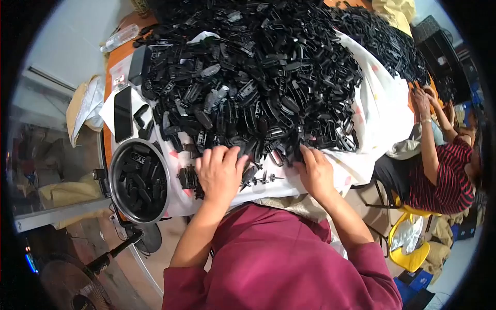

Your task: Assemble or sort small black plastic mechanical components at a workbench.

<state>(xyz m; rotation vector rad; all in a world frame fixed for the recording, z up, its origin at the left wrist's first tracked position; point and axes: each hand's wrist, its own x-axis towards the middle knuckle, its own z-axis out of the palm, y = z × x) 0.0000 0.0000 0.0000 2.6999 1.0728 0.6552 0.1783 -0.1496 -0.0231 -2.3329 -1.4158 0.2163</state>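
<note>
A large heap of black plastic clip-like parts (248,82) covers most of the table before me. At its near edge my left hand (219,174) lies palm down, fingers apart, its fingertips touching the loose parts. My right hand (316,174) reaches to the heap's edge farther right. Its thumb is apart from the fingers, and the fingertips are against a dark part; no firm grip shows. Between my hands lie several small dark pin-like pieces (264,179) on the white cloth (279,192). More black pieces (187,179) lie just left of my left hand.
A round metal bowl (165,181) holding black parts stands at the left table edge, with a dark phone (123,114) behind it. A clear plastic bottle (121,37) lies far left. A fan (70,284) stands below left. Another person (439,175) works at the right.
</note>
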